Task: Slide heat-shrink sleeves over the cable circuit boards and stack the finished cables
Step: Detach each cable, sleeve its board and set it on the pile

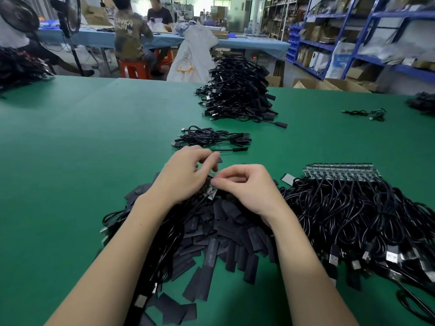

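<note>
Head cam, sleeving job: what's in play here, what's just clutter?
In play: left hand and right hand on a bare board; sleeve pile; unsleeved cables; small finished stack; big finished heap.

Clutter: stray cable, white sack, fan, shelves.

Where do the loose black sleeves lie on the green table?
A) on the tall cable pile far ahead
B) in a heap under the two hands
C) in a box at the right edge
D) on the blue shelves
B: the sleeves are heaped on the table just beneath the left hand and right hand.
</note>
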The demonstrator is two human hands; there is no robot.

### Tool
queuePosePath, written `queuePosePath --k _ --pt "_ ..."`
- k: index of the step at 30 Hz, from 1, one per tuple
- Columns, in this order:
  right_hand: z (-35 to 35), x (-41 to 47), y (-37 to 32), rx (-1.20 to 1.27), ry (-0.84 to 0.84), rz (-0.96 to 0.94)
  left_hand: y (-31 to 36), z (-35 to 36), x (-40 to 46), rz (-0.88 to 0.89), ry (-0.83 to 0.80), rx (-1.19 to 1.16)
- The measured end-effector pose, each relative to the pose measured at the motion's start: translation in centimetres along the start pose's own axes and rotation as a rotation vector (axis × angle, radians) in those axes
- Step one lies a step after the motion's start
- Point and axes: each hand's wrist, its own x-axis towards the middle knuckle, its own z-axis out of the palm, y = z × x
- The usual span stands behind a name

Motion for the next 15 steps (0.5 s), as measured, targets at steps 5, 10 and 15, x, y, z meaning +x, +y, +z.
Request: queuePosePath --k 5,10,15 --pt "0.1 -0.3 -0.4 0.242 0.027 0.042 0.8 0.7 0.1 -0.074 0.028 0.057" --pt "0.1 -0.5 -0.7 0.230 0.008 0.122 1.2 0.9 0.1 -0.121 0.088 0.097" --pt "0.5 -0.5 -0.8 0.307 0.004 0.140 1.4 1.2 0.2 -0.177 0.120 0.055"
